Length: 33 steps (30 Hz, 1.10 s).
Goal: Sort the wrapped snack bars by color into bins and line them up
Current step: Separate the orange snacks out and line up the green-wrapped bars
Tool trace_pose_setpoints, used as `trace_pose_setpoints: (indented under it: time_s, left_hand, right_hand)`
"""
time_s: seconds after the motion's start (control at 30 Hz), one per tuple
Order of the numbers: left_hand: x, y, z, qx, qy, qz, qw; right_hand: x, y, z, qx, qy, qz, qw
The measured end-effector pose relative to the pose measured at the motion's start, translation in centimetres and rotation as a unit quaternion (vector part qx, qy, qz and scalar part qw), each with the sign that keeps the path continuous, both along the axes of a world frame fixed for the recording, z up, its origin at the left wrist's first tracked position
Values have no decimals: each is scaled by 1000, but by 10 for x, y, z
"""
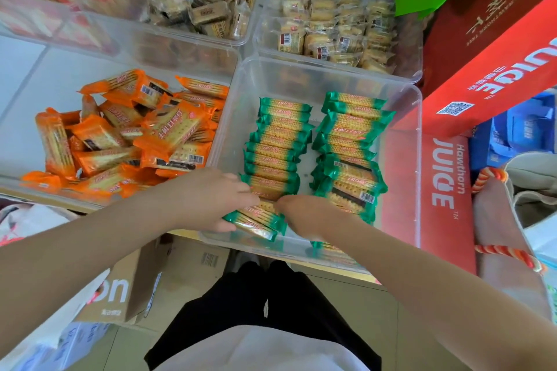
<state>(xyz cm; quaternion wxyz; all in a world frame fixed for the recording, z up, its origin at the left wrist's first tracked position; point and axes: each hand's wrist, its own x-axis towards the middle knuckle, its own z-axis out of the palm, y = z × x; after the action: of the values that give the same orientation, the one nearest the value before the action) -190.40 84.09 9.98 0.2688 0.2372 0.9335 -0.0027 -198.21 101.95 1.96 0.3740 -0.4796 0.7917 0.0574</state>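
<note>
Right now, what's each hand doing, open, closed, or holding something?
Left hand: grips the near green bar at its left end.
Right hand: on the same bar's right end; grip cannot be told.

Single view only, from a head-worn wide-angle camera; it looks forward and steeply down from above the person's own torso, so both forearms enter from the bottom corners and straight edges bow toward the frame margins. The lens sits close over the near clear bin of green bars (pixel 416 159), which fills the centre; the bin of orange bars (pixel 18 184) lies at left, two further bins along the top edge, red juice cartons (pixel 446 202) at right; floor and cardboard show at the bottom; no second view shares the scene.
</note>
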Motion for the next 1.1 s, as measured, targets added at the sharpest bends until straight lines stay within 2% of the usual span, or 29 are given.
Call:
trace_pose_setpoints:
  time_s: [0.23, 0.43, 0.53, 0.63, 0.73, 0.77, 0.87, 0.97, 1.0, 1.1]
  left_hand:
    - [-1, 1, -3, 1, -13, -7, 1000]
    - [0, 5, -10, -11, -15, -11, 1000]
    - [0, 16, -21, -36, -12, 14, 999]
    - [-2, 30, -30, -76, 12, 23, 997]
    - [-12, 41, -33, -89, 89, 17, 992]
    - [-14, 43, -33, -94, 74, 32, 992]
    - [-16, 46, -38, -93, 21, 76, 993]
    - [-16, 44, -41, -50, 20, 124, 991]
    - [-15, 45, -43, -41, 16, 136, 990]
    - [-10, 52, -49, -91, 33, 129, 987]
  right_hand:
    - [9, -9, 0, -19, 21, -83, 996]
    - [6, -4, 17, -37, 20, -86, 995]
    - [-6, -3, 20, -87, 46, -117, 988]
    - [-11, -6, 20, -109, 62, -102, 987]
    - [-11, -11, 17, -123, 79, -102, 984]
    - [-12, -11, 18, -124, 78, -103, 984]
    - [-17, 1, 27, -208, 51, -138, 967]
    - [-27, 29, 38, -332, 163, -160, 915]
    - [-33, 39, 39, -315, 191, -179, 912]
    - [-48, 66, 37, -115, 145, -213, 959]
